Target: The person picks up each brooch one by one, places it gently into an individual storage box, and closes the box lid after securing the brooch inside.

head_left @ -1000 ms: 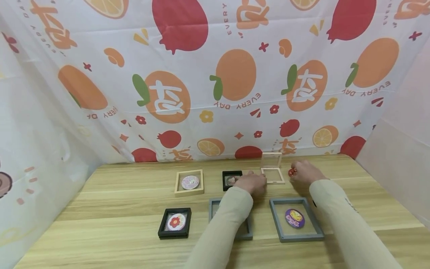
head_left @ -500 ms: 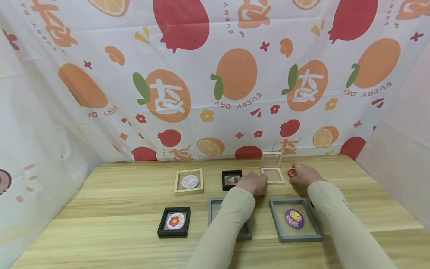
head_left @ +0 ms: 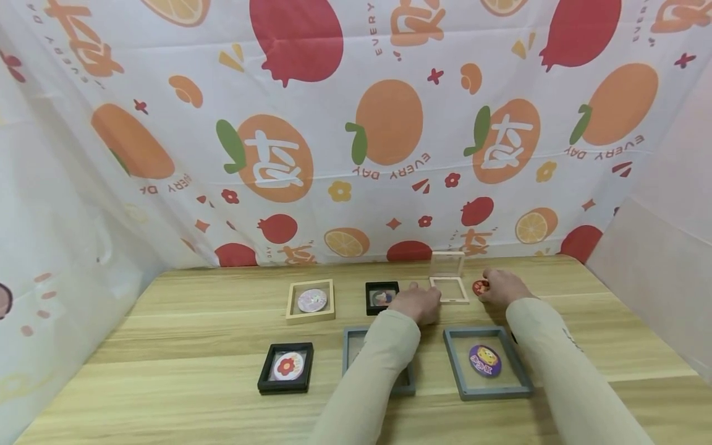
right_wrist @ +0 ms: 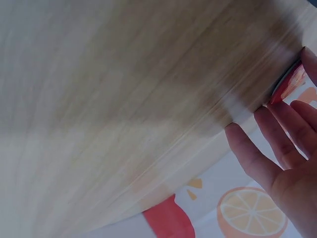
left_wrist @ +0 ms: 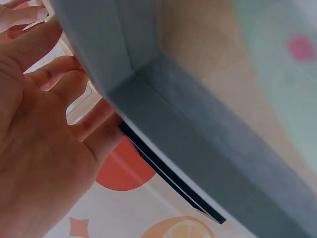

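Observation:
In the head view my right hand (head_left: 505,288) pinches a round red badge (head_left: 479,288) at the back right, its edge touching or close to the table. The right wrist view has the badge (right_wrist: 292,82) between thumb and fingers. A small pale display frame (head_left: 448,301) lies beside it with its clear lid (head_left: 447,264) raised. My left hand (head_left: 418,304) holds this frame at its left side, its fingertips partly hidden in the head view. Up close in the left wrist view, the hand (left_wrist: 54,114) has bent fingers against the pale frame's edge.
Left of the hands stand a small black frame (head_left: 369,303) and a beige frame (head_left: 292,309). Nearer are a black frame (head_left: 268,386), a grey frame (head_left: 346,346) partly under my left sleeve, and another grey frame (head_left: 497,393) with a purple badge. A fruit-print curtain (head_left: 334,154) closes the back.
The red badge has shifted slightly left toward the pale frame, and more of its face shows. My left hand has stayed at the frame.

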### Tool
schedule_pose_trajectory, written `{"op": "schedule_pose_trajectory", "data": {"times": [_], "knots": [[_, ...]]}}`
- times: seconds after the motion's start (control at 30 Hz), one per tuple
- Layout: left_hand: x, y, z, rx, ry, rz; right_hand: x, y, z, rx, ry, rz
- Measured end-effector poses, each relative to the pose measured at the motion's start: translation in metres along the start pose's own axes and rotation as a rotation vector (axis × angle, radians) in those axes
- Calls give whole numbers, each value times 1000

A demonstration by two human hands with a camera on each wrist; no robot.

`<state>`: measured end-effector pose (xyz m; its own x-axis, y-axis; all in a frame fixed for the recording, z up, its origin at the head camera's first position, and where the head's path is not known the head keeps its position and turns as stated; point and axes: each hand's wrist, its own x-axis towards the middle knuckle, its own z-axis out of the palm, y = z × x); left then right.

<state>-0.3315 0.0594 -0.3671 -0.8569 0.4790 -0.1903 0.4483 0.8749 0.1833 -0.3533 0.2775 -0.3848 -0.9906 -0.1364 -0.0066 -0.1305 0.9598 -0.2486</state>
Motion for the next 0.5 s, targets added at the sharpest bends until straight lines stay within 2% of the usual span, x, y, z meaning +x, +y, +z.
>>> {"op": "schedule_pose_trajectory", "data": {"times": [0.3, 0.5], "knots": [[-1, -1, 1, 15, -8, -4, 3, -3, 0, -12, -1, -3], [-1, 3, 1, 17, -13, -27, 2, -1, -2, -70, 14, -54]]}}
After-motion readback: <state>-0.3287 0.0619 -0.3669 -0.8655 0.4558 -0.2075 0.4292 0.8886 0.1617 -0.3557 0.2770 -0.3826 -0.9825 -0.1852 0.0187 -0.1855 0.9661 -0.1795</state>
